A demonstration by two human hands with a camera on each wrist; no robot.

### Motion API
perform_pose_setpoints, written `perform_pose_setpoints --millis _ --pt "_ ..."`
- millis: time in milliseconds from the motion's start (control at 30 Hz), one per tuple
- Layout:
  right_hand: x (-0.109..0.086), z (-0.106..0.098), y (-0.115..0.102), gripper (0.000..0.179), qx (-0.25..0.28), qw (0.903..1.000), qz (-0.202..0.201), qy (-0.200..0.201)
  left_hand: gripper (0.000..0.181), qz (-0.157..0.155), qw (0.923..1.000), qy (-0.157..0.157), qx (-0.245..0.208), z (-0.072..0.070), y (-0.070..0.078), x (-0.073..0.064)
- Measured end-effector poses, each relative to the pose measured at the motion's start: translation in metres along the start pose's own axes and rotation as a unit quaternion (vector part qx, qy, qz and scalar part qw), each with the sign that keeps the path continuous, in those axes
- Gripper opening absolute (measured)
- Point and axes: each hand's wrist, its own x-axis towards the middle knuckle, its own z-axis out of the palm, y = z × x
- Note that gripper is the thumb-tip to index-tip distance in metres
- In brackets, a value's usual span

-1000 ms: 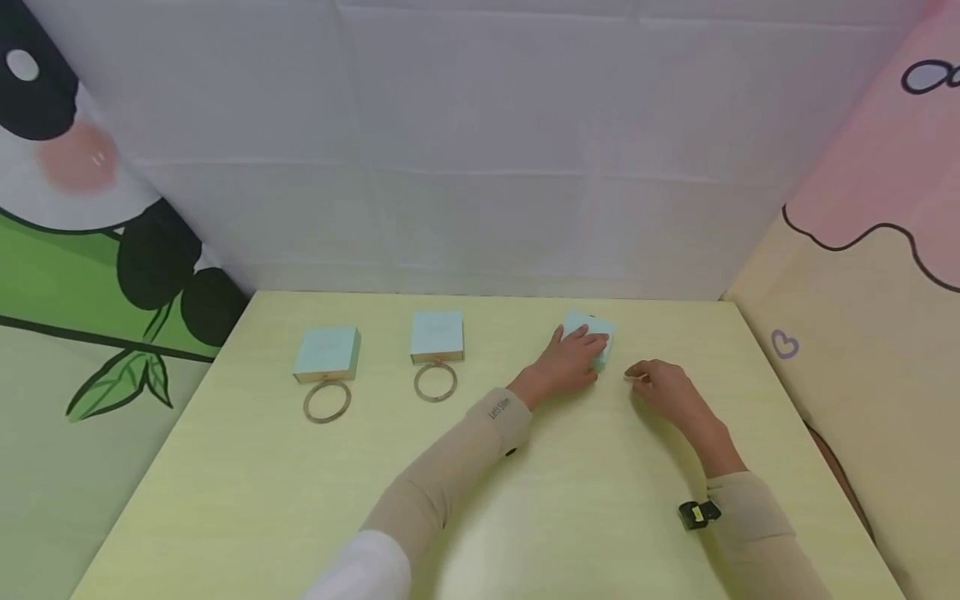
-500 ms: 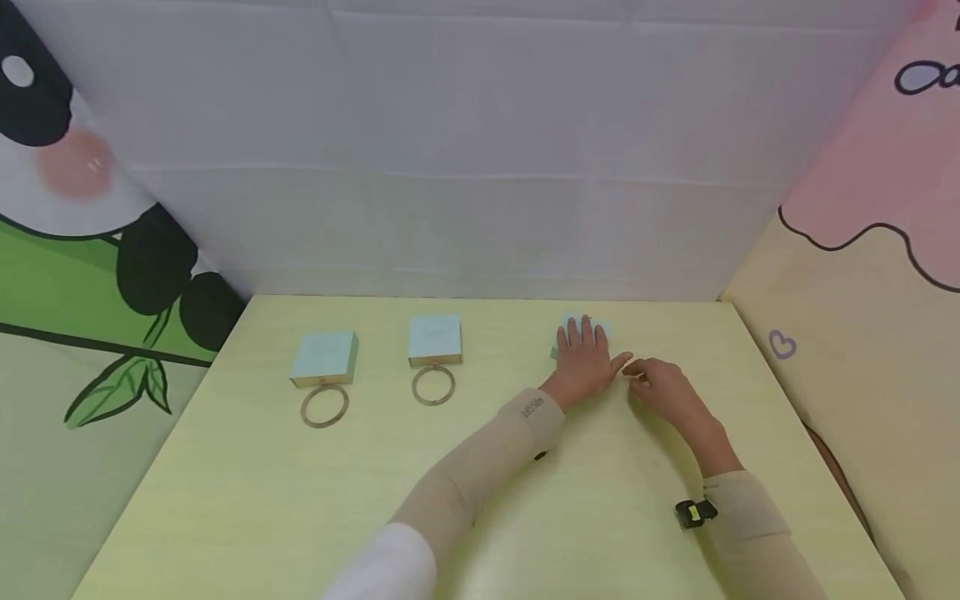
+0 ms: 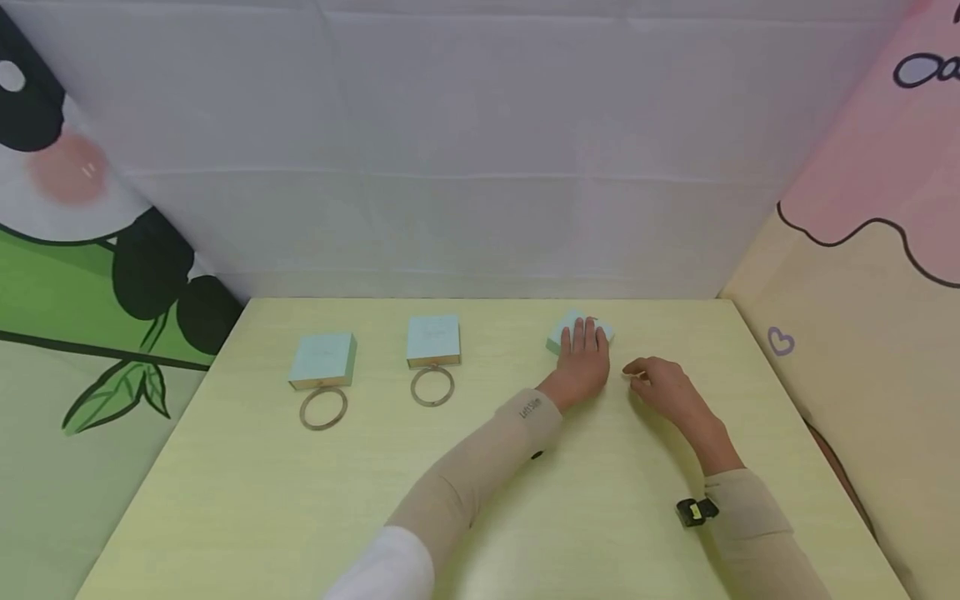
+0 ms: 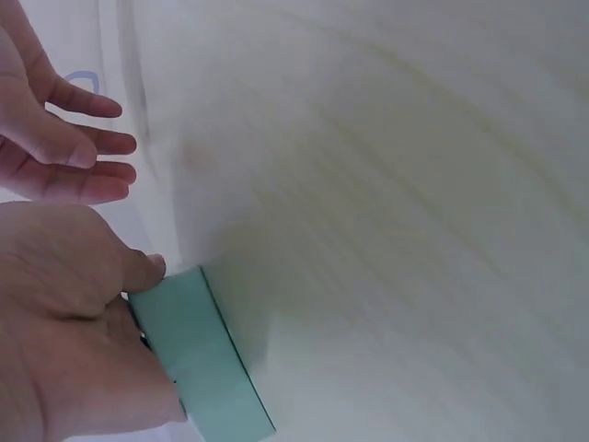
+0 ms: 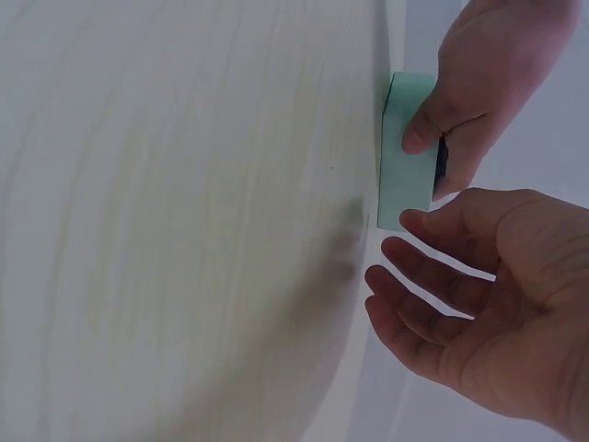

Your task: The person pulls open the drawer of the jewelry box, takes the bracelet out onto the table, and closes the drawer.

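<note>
My left hand (image 3: 582, 365) lies over a small light-blue box (image 3: 557, 340) at the back right of the table, fingers stretched across its top. In the right wrist view, its thumb presses the box's side face (image 5: 405, 184). The left wrist view shows the palm against the same box (image 4: 207, 359). A short way to the right, my right hand (image 3: 666, 392) hovers with loosely bent fingers. Nothing shows between those fingers (image 5: 414, 318) in the right wrist view. The box's top is partly hidden by the left hand.
Two similar boxes, a left one (image 3: 322, 358) and a middle one (image 3: 433, 337), stand on the pale yellow table (image 3: 247, 500). In front of them lie a left bangle-like ring (image 3: 322, 428) and a middle ring (image 3: 432, 405). A white sheet (image 3: 480, 167) hangs behind.
The box under my left hand has turned. The left hand has shifted right; its thumb, spread out half a second ago, is tucked in now. My right hand has barely moved.
</note>
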Motion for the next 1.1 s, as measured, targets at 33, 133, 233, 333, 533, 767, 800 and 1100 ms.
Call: perform_pose_setpoints --millis 33,133,233,333,533,767,800,1100 --pt "0.000 -0.001 0.000 0.026 0.000 1.0000 0.000 -0.001 0.055 0.009 1.0000 -0.001 0.000 -0.002 -0.001 -0.001" --pt "0.000 -0.002 0.001 0.026 -0.003 1.0000 0.003 0.000 0.053 0.024 0.9996 -0.008 -0.013 -0.006 -0.005 -0.002" --pt "0.000 -0.002 0.002 0.026 -0.006 1.0000 0.005 0.003 0.049 0.035 0.9985 -0.010 -0.042 -0.008 -0.008 -0.001" --pt "0.001 -0.002 0.002 0.026 -0.005 1.0000 0.004 0.004 0.043 0.060 0.9965 0.000 -0.058 -0.007 -0.014 0.001" --pt "0.003 -0.003 0.002 0.026 -0.009 1.0000 0.002 0.002 0.045 0.132 0.9895 0.005 -0.059 -0.008 -0.034 -0.001" --pt "0.006 -0.005 0.003 0.026 -0.013 0.9999 -0.004 0.001 0.046 0.176 0.9816 0.009 -0.074 -0.010 -0.048 -0.001" --pt "0.007 -0.005 0.002 0.026 -0.012 0.9999 -0.006 0.001 0.046 0.177 0.9812 0.012 -0.076 -0.010 -0.050 -0.001" --pt "0.019 -0.008 -0.012 0.027 -0.021 0.9997 -0.015 0.004 0.066 0.110 0.9928 0.030 -0.038 -0.001 -0.047 0.001"
